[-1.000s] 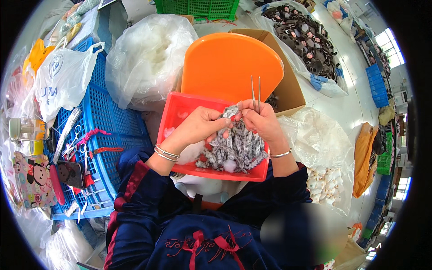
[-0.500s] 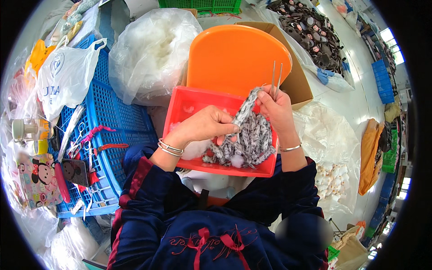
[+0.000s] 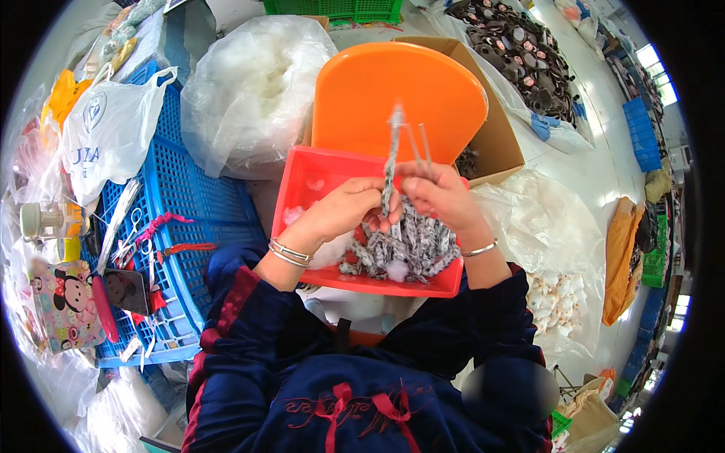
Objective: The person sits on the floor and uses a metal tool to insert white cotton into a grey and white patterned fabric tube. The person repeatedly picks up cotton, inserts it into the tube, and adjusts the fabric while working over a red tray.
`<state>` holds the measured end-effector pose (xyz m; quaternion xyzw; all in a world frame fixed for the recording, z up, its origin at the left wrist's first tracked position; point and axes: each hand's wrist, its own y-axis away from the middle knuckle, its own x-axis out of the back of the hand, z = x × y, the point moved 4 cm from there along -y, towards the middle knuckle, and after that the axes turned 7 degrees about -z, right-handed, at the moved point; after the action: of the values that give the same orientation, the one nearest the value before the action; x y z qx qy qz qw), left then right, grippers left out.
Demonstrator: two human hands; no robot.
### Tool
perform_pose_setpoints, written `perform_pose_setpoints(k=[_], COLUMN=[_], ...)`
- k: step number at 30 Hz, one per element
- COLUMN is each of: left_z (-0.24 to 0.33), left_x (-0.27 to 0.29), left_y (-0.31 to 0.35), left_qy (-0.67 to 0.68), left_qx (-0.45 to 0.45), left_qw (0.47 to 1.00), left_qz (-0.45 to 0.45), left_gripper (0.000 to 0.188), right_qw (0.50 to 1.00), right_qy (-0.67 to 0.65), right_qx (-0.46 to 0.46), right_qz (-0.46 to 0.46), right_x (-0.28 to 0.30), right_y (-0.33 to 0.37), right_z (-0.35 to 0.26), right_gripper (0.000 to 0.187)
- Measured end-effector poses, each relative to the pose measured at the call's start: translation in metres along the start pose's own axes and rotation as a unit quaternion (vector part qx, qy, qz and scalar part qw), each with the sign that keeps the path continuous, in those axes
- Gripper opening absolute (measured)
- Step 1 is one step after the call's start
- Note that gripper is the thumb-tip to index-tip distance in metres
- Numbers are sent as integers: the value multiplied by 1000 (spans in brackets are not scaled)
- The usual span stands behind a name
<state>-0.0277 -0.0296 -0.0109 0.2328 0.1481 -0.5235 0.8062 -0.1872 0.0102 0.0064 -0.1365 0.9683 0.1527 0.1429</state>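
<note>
Narrow grey-white plush strip (image 3: 391, 160) has swung upright, left hand (image 3: 358, 202) pinching it. Right hand (image 3: 436, 193) grips slim silver metal tweezers (image 3: 425, 143).

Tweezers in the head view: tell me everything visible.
The tweezers look metallic and silver-grey, with two slim, straight prongs standing apart, slightly blurred. Gripped in the right hand, which hides their other end, they point away from the person, seen against the orange plastic seat. A grey-white fuzzy strip stands to their left.

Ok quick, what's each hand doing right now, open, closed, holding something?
Left hand: closed on a grey fuzzy strip.
Right hand: closed around metal tweezers; whether it touches the strip is unclear.
</note>
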Motion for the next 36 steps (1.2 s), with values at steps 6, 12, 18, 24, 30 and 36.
perform_pose_setpoints(k=[6, 12, 18, 24, 30, 36], left_z=[-6, -9, 2, 6, 21, 17], left_x=[0, 12, 5, 20, 23, 30], left_y=[0, 6, 3, 6, 13, 12], left_qy=[22, -244, -214, -86, 34, 52], left_qx=[88, 41, 40, 2, -77, -126], left_qw=[996, 968, 972, 986, 974, 961], left_qz=[-27, 37, 93, 141, 212, 241], left_gripper=[26, 22, 19, 23, 21, 23], right_qw=[996, 990, 979, 994, 975, 947], right_qy=[-20, 102, 140, 37, 195, 297], right_qx=[48, 51, 78, 54, 74, 92], right_qz=[-66, 81, 123, 87, 78, 78], right_x=[-16, -4, 2, 1, 6, 4], right_y=[-1, -4, -6, -3, 10, 13], right_z=[4, -1, 9, 2, -2, -5], right_gripper=[18, 12, 15, 17, 15, 12])
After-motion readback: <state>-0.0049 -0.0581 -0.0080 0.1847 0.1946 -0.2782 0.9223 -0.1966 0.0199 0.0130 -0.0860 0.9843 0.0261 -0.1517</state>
